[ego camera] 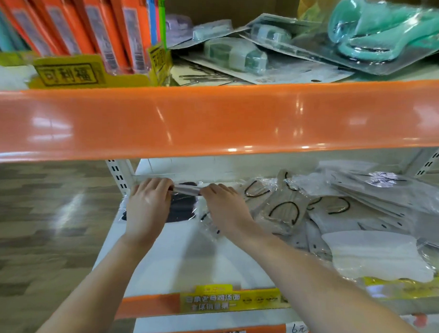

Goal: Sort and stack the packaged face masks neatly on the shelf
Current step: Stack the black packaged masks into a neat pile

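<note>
Both hands (pixel 147 208) (pixel 224 206) grip mask pack (pixel 181 207) — shelf (pixel 175 259).

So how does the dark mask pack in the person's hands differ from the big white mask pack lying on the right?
The dark mask in clear wrap is gripped at its far edge by the left hand and right hand; the white mask in clear wrap lies untouched. The dark one sits at the shelf's left end, the white one on the loose heap to the right. Both are in clear plastic wrap.

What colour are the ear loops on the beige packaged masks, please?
Black ear loops, clearest in the head view.
</note>
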### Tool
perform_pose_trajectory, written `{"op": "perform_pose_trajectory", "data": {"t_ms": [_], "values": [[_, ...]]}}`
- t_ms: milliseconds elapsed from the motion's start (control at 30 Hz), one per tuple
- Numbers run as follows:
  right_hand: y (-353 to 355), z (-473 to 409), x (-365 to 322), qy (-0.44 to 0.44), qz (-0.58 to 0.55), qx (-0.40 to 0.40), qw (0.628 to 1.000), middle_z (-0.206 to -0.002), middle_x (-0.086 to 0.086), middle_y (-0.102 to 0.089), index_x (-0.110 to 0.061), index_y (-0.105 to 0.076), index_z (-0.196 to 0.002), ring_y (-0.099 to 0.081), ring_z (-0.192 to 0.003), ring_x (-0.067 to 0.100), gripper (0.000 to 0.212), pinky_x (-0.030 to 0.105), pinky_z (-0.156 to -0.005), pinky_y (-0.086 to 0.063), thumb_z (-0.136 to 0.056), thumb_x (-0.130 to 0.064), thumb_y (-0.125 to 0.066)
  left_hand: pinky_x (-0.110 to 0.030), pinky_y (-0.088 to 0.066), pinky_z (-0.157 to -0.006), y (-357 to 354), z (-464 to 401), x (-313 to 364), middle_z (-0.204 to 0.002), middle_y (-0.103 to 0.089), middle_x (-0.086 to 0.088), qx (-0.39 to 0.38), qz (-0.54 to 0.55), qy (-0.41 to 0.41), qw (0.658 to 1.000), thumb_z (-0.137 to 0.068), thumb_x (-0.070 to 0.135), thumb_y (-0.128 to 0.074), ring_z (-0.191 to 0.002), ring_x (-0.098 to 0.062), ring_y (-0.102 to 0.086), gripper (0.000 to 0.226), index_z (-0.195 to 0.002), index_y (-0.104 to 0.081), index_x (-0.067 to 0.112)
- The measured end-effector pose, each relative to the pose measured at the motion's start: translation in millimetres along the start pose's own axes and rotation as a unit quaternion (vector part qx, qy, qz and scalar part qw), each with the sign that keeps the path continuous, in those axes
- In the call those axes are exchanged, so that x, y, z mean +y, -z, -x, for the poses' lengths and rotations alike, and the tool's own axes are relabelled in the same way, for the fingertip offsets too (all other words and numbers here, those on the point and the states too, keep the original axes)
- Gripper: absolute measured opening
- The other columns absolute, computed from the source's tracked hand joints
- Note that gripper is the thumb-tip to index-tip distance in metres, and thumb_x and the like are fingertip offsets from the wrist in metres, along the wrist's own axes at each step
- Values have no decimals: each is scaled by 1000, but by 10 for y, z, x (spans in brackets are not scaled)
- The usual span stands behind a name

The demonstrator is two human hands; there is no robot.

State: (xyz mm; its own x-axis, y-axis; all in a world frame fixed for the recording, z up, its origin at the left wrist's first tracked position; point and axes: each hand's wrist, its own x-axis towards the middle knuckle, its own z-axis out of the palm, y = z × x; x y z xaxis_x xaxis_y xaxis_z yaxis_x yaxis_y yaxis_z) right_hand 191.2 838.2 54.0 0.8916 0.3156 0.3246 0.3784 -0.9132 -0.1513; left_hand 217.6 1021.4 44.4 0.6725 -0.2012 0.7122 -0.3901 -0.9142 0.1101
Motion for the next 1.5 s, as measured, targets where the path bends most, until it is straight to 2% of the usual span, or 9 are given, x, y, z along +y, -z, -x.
{"op": "perform_pose_trajectory", "data": {"t_ms": [133,267,567,700,867,1100,1300,1400,1500], "values": [[-254,-118,-178,-4,14,-1,1000,-101,5,-60,-10,-58,-105,-56,-96,28,36,31,-73,-35,-74,8,-56,-37,-36,-74,-69,38,-285,-78,-65,0,-22,-35,22,999,-64,-9,-70,-80,-29,-61,26,-76,-61,12],[-560,-154,-319,-28,12,-9,999,-66,-2,-60,-15,-62,-71,-62,-63,24,39,25,-53,-44,-41,4,-80,-36,-35,-71,-134,241,-474,-75,-63,1,-59,-41,43,996,-66,-7,-68,-76,-28,-58,24,-75,-59,13],[-1053,-104,-391,-63,-23,3,998,-74,-4,-62,-19,-65,-75,-63,-70,22,16,32,-55,-51,-66,-11,-76,-36,-44,-69,-311,678,-662,-90,-70,0,-189,57,144,970,-67,-3,-64,-86,-29,-65,28,-85,-69,17],[-1112,-142,-426,-61,-15,12,998,-75,-5,-62,-20,-66,-76,-62,-70,21,17,30,-57,-50,-66,-13,-77,-37,-42,-86,-306,739,-641,-101,-71,-4,-200,36,131,970,-73,11,-45,-100,-29,-65,34,-93,-72,14],[-1125,-186,-533,-93,27,26,995,-67,-8,-59,-25,-65,-67,-59,-63,16,27,25,-52,-46,-50,-18,-85,-36,-31,-103,-273,627,-541,-135,-55,-5,-242,40,152,957,-84,-4,-47,-130,-24,-46,45,-123,-62,12],[-1210,-124,-576,-72,38,47,996,-82,-3,-62,-20,-65,-80,-62,-77,19,15,34,-64,-53,-69,-26,-74,-42,-50,-79,-337,704,-492,-105,-67,-6,-268,8,157,951,-82,17,-45,-105,-28,-63,27,-93,-69,12],[-1054,-54,-484,-50,-11,47,998,-98,-2,-70,-18,-72,-88,-67,-88,18,22,30,-70,-56,-67,-20,-74,-47,-47,-90,-343,661,-309,-107,-66,-6,-272,-13,161,949,-80,9,-61,-110,-30,-59,27,-107,-64,11],[-810,62,-372,-60,-34,79,995,-102,-2,-69,-17,-72,-92,-67,-92,19,24,33,-75,-55,-79,-23,-53,-41,-53,-74,-283,578,-49,-89,-71,-7,-256,25,125,958,-64,3,-69,-82,-28,-68,34,-97,-68,10],[-443,259,-233,-77,-31,10,997,-124,-2,-60,-16,-65,-112,-56,-115,21,65,35,-95,-43,-80,-41,-14,-31,-51,-55,-203,509,265,-70,-67,3,-248,50,66,965,-58,15,-55,-60,-22,-65,24,-79,-67,17]]}}
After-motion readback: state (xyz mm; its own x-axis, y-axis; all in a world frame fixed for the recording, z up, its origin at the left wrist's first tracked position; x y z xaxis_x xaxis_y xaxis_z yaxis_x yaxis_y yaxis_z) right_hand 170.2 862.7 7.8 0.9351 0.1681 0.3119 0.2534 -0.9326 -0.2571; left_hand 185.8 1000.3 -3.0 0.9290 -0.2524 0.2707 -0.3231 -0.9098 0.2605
